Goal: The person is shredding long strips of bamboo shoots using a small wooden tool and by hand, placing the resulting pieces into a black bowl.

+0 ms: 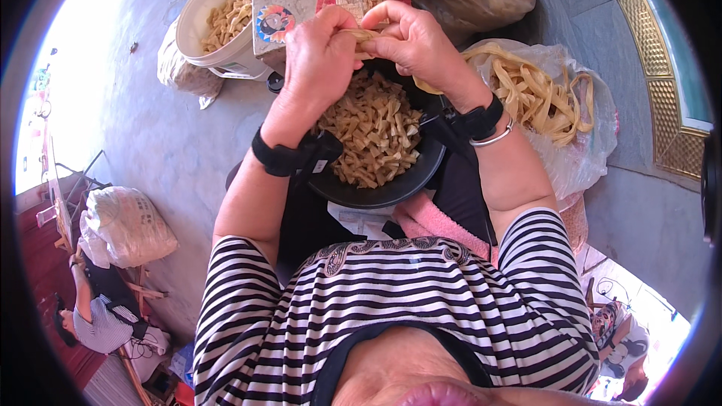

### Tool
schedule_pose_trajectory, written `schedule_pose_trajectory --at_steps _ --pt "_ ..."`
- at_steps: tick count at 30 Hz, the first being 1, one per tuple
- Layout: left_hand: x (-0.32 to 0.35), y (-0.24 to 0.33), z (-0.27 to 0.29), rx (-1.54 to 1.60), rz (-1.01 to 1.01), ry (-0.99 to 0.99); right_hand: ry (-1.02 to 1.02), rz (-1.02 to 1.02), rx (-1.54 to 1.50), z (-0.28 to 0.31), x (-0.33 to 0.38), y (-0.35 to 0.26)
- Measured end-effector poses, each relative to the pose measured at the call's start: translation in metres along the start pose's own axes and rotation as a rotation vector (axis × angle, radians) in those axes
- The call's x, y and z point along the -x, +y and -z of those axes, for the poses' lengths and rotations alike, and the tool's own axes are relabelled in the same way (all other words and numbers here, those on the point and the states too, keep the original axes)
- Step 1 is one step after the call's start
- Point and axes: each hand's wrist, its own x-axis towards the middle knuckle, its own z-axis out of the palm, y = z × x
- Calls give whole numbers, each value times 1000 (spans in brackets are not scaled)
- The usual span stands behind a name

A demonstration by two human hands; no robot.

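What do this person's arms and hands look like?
Left hand and right hand are gloveless. Black-and-white striped sleeves stop near the elbows. Each wrist has a black strap and black attachment; the right adds a silver bangle.

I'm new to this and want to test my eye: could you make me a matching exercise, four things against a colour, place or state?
Things
1. Left hand and right hand
2. Bucket
3. Plastic bag at the right
4. Round pan

Descriptions
A. White, at the upper left
B. Black, in the middle, heaped with short pieces
C. Pinching a tan strip
D. Holding a heap of long strips

Pairs: 1-C, 2-A, 3-D, 4-B
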Motion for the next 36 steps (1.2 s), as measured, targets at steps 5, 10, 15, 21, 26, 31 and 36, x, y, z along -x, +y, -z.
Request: schedule_pose_trajectory --at_steps 5,10,15,21,26,31,36 --pt "1 2 7 -284 -203 113 -145 -230 -305 10 -2 -1" --pt "1 3 4 -315 -370 284 -292 -183 -1021 10 -1 20" --pt "4 3 12 -206 -375 35 -153 -152 -783 7 -2 14" --pt "-2 -2 23 -56 -115 -232 -105 -65 -351 7 -3 10" --pt "-10 -6 55 793 83 -526 -37 108 -8 35 3 -14" --pt "-14 -13 65 120 38 -475 -55 82 79 39 5 -10" --pt "-3 -5 31 -145 -182 -566 -136 154 219 19 4 -3"
